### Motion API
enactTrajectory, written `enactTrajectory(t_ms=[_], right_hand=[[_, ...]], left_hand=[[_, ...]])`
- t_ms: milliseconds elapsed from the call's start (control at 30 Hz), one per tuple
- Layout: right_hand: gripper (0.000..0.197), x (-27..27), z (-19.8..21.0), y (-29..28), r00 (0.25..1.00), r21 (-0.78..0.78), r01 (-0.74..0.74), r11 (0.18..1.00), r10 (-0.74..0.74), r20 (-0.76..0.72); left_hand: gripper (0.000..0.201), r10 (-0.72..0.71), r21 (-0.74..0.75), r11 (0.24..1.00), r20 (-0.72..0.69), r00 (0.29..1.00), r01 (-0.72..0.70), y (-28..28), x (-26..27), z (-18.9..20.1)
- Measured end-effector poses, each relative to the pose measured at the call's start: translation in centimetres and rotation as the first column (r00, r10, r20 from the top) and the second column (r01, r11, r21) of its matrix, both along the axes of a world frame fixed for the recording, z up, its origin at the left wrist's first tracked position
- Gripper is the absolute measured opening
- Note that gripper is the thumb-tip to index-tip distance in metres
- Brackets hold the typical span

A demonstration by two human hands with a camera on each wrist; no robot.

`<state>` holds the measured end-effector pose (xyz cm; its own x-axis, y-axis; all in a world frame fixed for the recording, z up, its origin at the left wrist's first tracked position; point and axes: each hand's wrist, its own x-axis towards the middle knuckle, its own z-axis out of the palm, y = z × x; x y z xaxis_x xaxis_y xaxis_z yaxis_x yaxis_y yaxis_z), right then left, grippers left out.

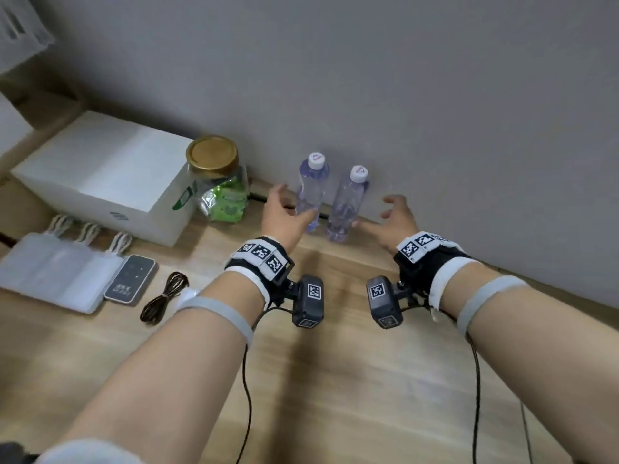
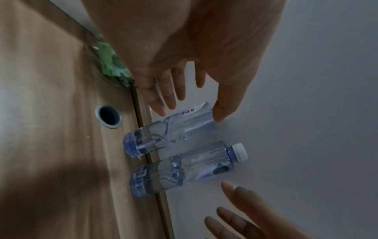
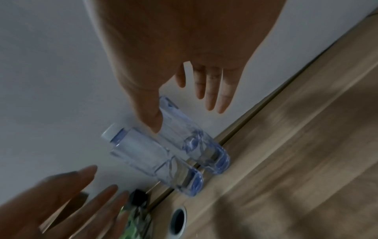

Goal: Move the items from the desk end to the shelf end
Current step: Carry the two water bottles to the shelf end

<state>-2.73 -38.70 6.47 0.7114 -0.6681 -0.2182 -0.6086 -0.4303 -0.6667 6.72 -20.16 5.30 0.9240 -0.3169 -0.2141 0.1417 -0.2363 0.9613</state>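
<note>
Two clear water bottles with white caps stand upright side by side against the grey wall on the wooden desk point(image 1: 335, 363). My left hand point(image 1: 292, 204) is open around the left bottle point(image 1: 313, 185), its thumb in front of the bottle and its fingers spread to the left. My right hand point(image 1: 371, 212) is open just right of the right bottle point(image 1: 348, 202), thumb near its base. The left wrist view shows the left bottle point(image 2: 169, 131) under the thumb and the right bottle point(image 2: 184, 168) beside it. In the right wrist view the thumb overlaps the right bottle point(image 3: 194, 142); contact is unclear.
Left of the bottles stand a gold-lidded glass jar point(image 1: 214, 175) with green packets and a white box point(image 1: 100, 175). Nearer lie white pouches point(image 1: 57, 272), a dark flat device point(image 1: 130, 277) and a coiled cable point(image 1: 165, 298). A cable hole point(image 2: 108, 116) sits near the wall.
</note>
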Motion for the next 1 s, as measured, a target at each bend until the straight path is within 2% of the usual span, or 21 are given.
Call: enactTrajectory(t_ms=[100, 167, 267, 333, 500, 567, 667, 833, 900, 1000], right_hand=[[0.102, 2.5, -1.5, -1.2, 0.999, 0.106, 0.019, 0.994, -0.022, 0.026], [0.104, 4.2, -2.5, -1.8, 0.998, 0.116, -0.002, 0.993, -0.005, 0.056], [0.092, 6.1, -3.5, -1.6, 0.993, 0.156, -0.033, 0.987, 0.015, 0.116], [0.077, 6.8, -4.2, -1.1, 0.989, 0.176, -0.036, 0.984, 0.009, 0.151], [0.057, 5.0, -5.2, 1.0, 0.970, 0.169, 0.048, 0.984, -0.086, 0.225], [0.053, 2.7, -5.1, 1.6, 0.952, 0.204, 0.097, 0.974, -0.151, 0.266], [0.050, -2.3, -5.2, 2.2, 0.939, 0.253, 0.191, 0.948, -0.252, 0.233], [0.054, -14.6, -3.2, 2.1, 0.879, 0.368, 0.276, 0.888, -0.388, 0.276], [0.052, -20.2, -1.5, 1.9, 0.838, 0.403, 0.312, 0.860, -0.450, 0.310], [0.056, -28.9, 1.4, 0.7, 0.729, 0.459, 0.345, 0.819, -0.542, 0.418]], left_hand=[[0.100, -0.088, 0.059, 0.995, 0.056, 0.995, 0.084, -2.6, 3.4, -1.2], [0.101, -0.150, 0.050, 0.988, 0.105, 0.983, 0.145, -4.0, 5.5, -2.2], [0.079, -0.200, 0.088, 0.978, 0.170, 0.965, 0.187, -5.4, 7.4, -3.3], [0.069, -0.200, 0.074, 0.979, 0.181, 0.963, 0.189, -5.7, 7.7, -3.9], [0.066, -0.194, 0.010, 0.981, 0.122, 0.973, 0.194, -4.3, 5.5, -5.7], [0.064, -0.184, -0.024, 0.982, 0.086, 0.979, 0.187, -3.5, 3.2, -5.5], [0.057, -0.155, -0.040, 0.987, 0.055, 0.986, 0.157, -2.3, -0.8, -4.9], [0.047, -0.127, -0.181, 0.976, -0.010, 0.992, 0.124, -2.4, -9.0, -1.6], [0.045, -0.131, -0.241, 0.963, -0.021, 0.991, 0.122, -3.6, -12.8, 0.3], [0.045, -0.189, -0.299, 0.939, -0.027, 0.982, 0.172, -6.1, -19.2, 3.0]])
